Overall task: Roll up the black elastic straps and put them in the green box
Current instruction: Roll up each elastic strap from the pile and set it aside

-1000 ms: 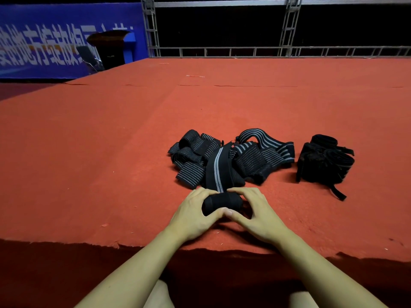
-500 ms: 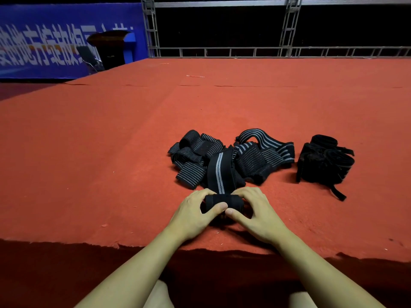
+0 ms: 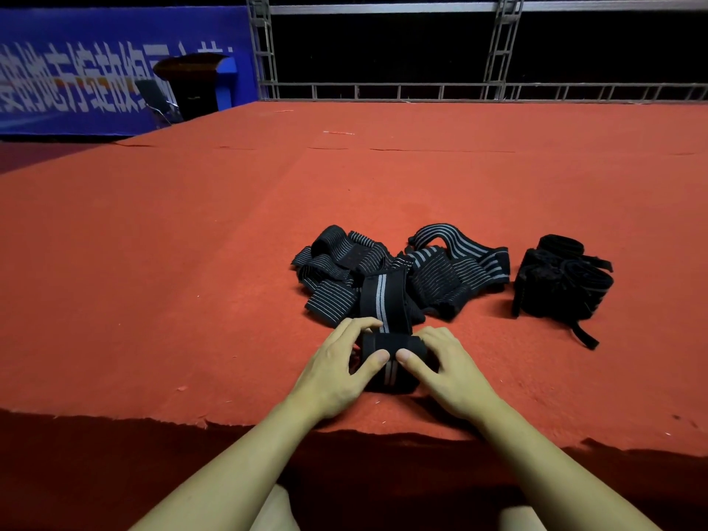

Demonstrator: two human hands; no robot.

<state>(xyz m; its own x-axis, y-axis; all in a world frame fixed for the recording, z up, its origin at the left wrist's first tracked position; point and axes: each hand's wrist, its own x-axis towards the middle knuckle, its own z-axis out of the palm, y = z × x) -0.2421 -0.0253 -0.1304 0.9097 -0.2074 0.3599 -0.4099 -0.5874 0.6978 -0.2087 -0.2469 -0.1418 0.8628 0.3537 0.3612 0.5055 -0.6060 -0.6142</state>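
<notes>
ok so half-rolled strap (image 3: 392,348) sits between my two hands, near front edge of red carpet (image 3: 191,262). left hand (image 3: 337,371) curled round roll's left end, thumb on top. right hand (image 3: 450,371) grips right end same way, thumbs nearly touching. strap's loose tail runs away from my fingers into strap pile (image 3: 398,277) just beyond. darker bundle (image 3: 561,281) sits off past right hand, apart from pile.

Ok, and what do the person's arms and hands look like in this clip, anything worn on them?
Both forearms are bare up to the frame edge: no sleeves show. The left hand and right hand wear no gloves, and no rings, watch or wristbands are visible. Fingernails look short and unpainted.
</notes>
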